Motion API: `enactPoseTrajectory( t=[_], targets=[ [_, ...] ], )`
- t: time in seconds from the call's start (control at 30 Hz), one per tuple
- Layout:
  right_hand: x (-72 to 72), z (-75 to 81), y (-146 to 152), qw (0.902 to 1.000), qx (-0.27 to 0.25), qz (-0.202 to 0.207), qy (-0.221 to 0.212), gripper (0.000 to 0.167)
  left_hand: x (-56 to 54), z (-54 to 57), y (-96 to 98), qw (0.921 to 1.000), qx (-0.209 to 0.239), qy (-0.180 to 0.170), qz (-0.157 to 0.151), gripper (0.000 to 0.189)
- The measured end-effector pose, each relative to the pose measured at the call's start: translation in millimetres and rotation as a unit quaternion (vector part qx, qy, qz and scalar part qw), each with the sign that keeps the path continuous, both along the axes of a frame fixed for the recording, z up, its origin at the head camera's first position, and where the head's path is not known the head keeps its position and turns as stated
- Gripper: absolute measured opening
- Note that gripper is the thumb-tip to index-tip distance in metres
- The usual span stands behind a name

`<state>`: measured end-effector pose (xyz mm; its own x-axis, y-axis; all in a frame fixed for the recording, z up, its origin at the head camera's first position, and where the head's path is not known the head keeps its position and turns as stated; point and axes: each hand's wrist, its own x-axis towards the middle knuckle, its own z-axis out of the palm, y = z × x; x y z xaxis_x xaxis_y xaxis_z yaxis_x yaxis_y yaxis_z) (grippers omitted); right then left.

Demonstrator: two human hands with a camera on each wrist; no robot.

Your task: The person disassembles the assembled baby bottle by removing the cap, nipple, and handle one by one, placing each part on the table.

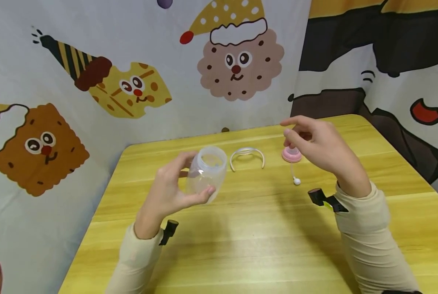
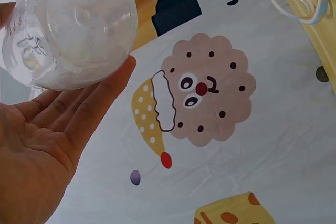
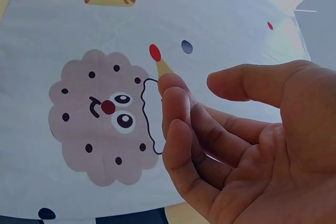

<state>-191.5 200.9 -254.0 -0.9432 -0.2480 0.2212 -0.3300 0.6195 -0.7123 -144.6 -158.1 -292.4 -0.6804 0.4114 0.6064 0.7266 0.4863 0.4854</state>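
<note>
In the head view my left hand (image 1: pixel 169 190) grips a clear, open-topped baby bottle (image 1: pixel 205 177) by its sides, tilted above the table. The left wrist view shows the round base of this bottle (image 2: pixel 86 24), the fingers and thumb on either side of it. My right hand (image 1: pixel 321 145) is in the air with loosely bent fingers and holds nothing; in the right wrist view there is a gap between thumb and fingertips. Just beyond it lies a pink bottle collar with a teat (image 1: pixel 291 156), partly hidden by the fingers. A thin straw with a white weighted end (image 1: pixel 296 181) trails from it.
A white curved bottle handle (image 1: pixel 246 150) lies between the two hands, farther back on the wooden table (image 1: pixel 255 245). Behind the table hangs a cartoon-printed cloth (image 1: pixel 182 114). Black camera mounts (image 1: pixel 169 232) are worn at both wrists.
</note>
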Motion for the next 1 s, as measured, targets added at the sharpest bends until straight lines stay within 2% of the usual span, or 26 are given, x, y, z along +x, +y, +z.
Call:
enactPoseTrajectory(
  t=[0.37,0.6,1.0],
  targets=[
    [1.6,1.7,0,1.0000,-0.002,-0.002,0.009,0.038,-11.2,-7.4,-1.1,0.9984,0.008,-0.053,0.017,0.072],
    [3.2,3.0,0,0.9999,0.000,-0.006,0.015,0.038,-20.2,-14.0,-3.6,0.9971,0.013,-0.066,0.036,0.074],
    [6.7,4.8,0,0.9996,-0.001,-0.004,0.027,0.034,-53.4,-45.3,-21.7,0.9857,0.035,-0.136,0.093,0.072]
  ],
)
